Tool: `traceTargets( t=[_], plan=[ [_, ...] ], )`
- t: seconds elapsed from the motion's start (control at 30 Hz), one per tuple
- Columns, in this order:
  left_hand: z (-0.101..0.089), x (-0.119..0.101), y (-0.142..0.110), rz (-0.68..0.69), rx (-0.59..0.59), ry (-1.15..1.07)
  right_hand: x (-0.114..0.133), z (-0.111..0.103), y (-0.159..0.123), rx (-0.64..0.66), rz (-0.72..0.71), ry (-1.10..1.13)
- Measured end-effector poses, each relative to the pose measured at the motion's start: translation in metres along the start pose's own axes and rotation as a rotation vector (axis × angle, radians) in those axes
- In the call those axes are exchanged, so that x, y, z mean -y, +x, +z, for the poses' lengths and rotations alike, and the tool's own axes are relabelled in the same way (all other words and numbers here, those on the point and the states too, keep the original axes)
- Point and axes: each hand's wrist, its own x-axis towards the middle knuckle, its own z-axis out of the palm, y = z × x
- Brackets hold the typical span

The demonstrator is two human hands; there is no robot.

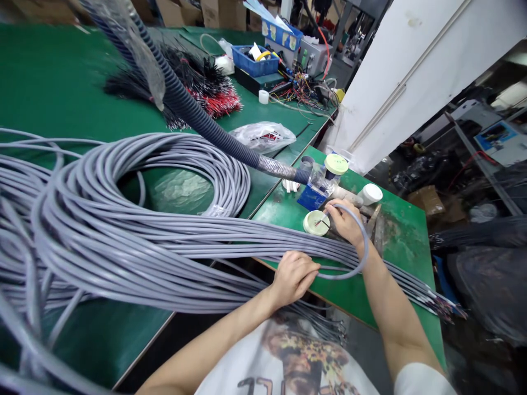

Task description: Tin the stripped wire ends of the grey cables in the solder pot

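The grey cable bundle (pixel 197 247) is lying across the green table (pixel 395 274), the left hand (pixel 294 277) curling over it, the right hand (pixel 343 222) pinching a looped strand (pixel 365 247), and a sharp tug could be tangling strands or tipping the small round tub (pixel 316 222).

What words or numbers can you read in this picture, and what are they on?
White T-shirt: big dark characters, cut off at the bottom edge, unreadable.
Blue printed box: print too small and blurred to read.
Grey control box: small markings, too small to read.
No word or number can be read clearly.
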Motion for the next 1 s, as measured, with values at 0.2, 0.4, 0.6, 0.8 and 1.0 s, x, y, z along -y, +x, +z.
traceTargets(
  t=[0.2, 0.4, 0.6, 0.8, 1.0],
  plan=[
    [-0.001, -0.001, 0.001, -0.008, 0.006, 0.002, -0.001, 0.001, 0.001, 0.002, 0.002, -0.011],
    [-0.001, -0.001, 0.001, -0.011, 0.006, -0.003, 0.000, -0.024, -0.006, -0.097, 0.049, -0.013],
    [-0.003, -0.002, 0.002, -0.017, 0.006, -0.015, -0.032, -0.060, -0.040, -0.265, 0.210, -0.152],
    [-0.004, -0.002, 0.002, -0.023, 0.020, -0.006, -0.076, -0.062, -0.067, -0.332, 0.336, -0.270],
    [-0.004, -0.003, 0.004, -0.024, 0.021, -0.008, -0.097, -0.055, -0.070, -0.351, 0.391, -0.309]
  ],
)
